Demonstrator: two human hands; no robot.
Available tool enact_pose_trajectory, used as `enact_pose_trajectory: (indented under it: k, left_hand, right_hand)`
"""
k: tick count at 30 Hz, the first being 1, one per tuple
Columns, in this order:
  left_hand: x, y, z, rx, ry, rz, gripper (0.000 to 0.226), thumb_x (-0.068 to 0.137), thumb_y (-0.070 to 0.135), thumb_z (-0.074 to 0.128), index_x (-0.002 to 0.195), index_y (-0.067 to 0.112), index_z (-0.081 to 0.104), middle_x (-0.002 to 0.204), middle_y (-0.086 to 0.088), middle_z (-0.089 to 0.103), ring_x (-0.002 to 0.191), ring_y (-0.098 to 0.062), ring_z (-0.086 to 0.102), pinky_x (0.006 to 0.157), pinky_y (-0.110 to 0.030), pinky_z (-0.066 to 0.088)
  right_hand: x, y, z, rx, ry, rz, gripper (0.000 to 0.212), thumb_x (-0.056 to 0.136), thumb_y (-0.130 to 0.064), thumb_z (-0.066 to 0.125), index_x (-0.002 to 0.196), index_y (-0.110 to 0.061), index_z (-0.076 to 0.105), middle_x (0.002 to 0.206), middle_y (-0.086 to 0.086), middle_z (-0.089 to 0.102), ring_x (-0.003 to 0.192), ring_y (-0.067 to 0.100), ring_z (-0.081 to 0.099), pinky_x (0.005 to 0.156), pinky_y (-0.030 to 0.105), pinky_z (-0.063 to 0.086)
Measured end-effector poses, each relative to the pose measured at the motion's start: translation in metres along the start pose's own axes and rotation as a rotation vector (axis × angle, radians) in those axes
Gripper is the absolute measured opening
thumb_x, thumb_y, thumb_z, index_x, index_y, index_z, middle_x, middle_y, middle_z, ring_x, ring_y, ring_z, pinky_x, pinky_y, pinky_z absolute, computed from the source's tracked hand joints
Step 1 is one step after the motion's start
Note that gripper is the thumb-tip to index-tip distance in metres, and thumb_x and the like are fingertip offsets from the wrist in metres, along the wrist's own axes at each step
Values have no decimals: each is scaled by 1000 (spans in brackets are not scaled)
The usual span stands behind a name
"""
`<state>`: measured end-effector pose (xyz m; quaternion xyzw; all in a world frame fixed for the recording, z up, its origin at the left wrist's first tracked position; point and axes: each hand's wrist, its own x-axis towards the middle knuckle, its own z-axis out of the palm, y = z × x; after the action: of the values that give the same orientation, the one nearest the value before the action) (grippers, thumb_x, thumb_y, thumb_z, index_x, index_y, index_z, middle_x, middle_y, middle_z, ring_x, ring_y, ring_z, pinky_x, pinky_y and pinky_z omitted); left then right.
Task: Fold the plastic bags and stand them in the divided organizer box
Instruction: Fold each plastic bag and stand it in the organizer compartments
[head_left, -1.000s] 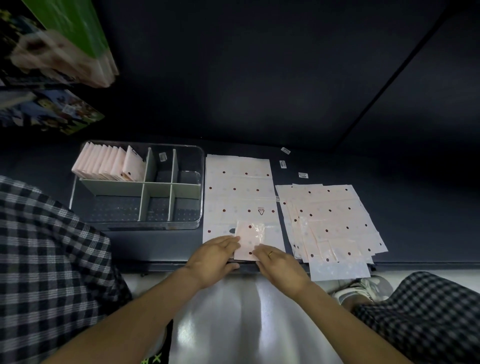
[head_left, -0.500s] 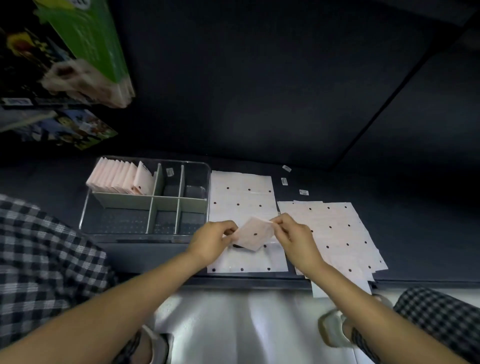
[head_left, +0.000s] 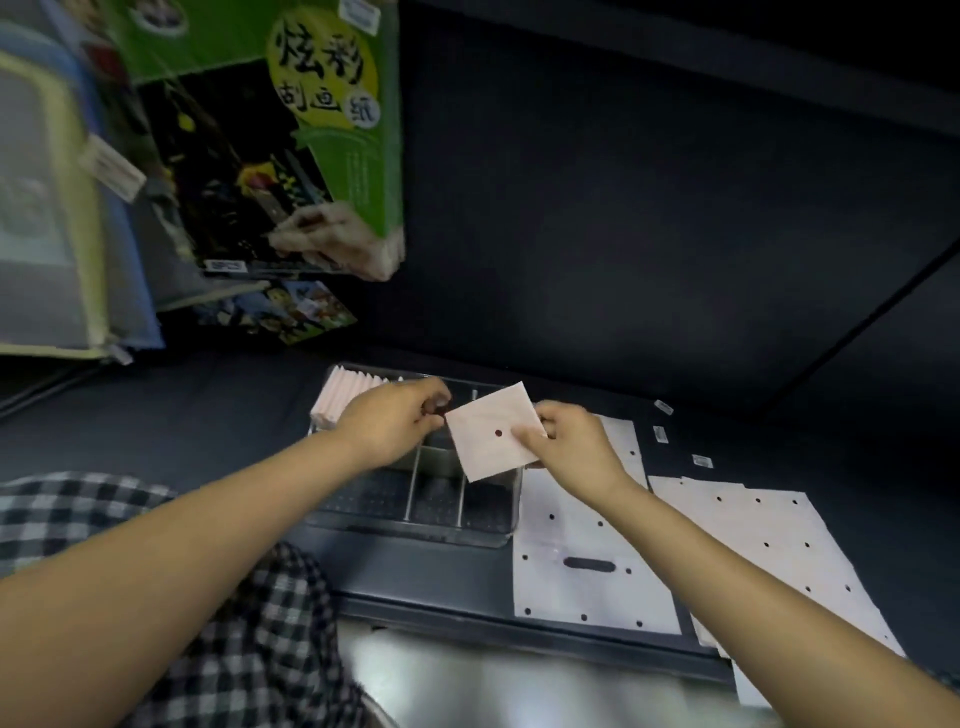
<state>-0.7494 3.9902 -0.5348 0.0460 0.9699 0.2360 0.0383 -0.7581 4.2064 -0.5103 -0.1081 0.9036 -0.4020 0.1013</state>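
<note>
The folded bag (head_left: 491, 434) is up off the desk now, held over the divided organizer box (head_left: 415, 512) by the right hand (head_left: 569, 447), which pinches its right edge. Folding looks finished; standing it in a compartment is next. The left hand (head_left: 395, 423) has let go and hovers with fingers curled by the row of standing bags (head_left: 348, 397), perhaps parting them, hard to tell. Half a second ago both hands held it lower, above the flat bag (head_left: 582, 566).
</note>
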Motion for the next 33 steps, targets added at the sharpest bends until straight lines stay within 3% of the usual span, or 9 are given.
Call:
enact_pose_trajectory:
  k: [3,7,12,16,21,25,27,30,33]
  left_hand:
    - [2,-27,8,62,-44,-114,38,95,28,49,133,24,45,128,-6,52,119,-25,46,87,-35,42]
    - [4,-47,18,141,-151,-177,42,97,30,42,139,28,39,136,-8,43,125,-28,36,92,-39,39]
    - [11,-54,17,188,-209,-196,40,97,33,39,136,24,45,137,-8,44,124,-28,35,100,-45,38]
    - [14,-56,16,157,-190,-209,41,98,37,39,134,21,50,136,-6,46,125,-27,33,103,-47,36]
    - [14,-60,17,228,-100,-137,42,100,36,37,133,16,52,133,-6,49,122,-25,35,101,-38,35]
    - [12,-64,19,211,-79,-95,38,99,34,39,131,19,53,133,-2,48,123,-23,34,102,-37,33]
    - [11,-65,20,197,-79,-74,34,99,30,38,126,21,56,129,-2,50,120,-23,36,100,-37,35]
    - [10,-64,20,178,-65,-66,33,98,29,35,120,19,58,123,-2,53,115,-23,39,97,-37,37]
    - [10,-64,19,159,-8,-80,31,99,30,38,123,18,54,121,-5,56,112,-25,44,94,-37,38]
  right_hand:
    - [27,-11,21,170,27,149,14,92,-12,58,103,-4,62,110,11,67,91,21,67,67,30,60]
    - [58,-19,47,314,36,245,7,91,-8,58,90,-3,54,108,14,65,89,21,66,57,22,58]
    - [88,-20,71,252,25,306,13,89,-8,59,78,-10,53,100,12,65,86,23,68,70,36,60]
    - [104,-23,83,165,3,291,17,88,-6,57,74,-14,53,92,9,63,69,15,65,52,24,58]
    - [115,-34,100,-86,-32,236,7,80,-16,60,81,-8,58,94,14,67,86,30,66,76,47,57]
    - [119,-43,114,-162,-93,236,21,83,-20,59,90,-2,65,97,17,69,90,33,66,80,47,56]
    - [120,-44,121,-156,-150,248,19,86,-22,57,81,-5,63,96,18,69,90,33,67,82,46,55]
    - [120,-46,129,-111,-165,265,43,92,-43,50,64,-11,58,86,17,71,84,30,68,84,44,54]
    - [121,-41,131,-149,-109,264,54,92,-54,44,67,-9,61,85,17,72,83,30,68,83,39,54]
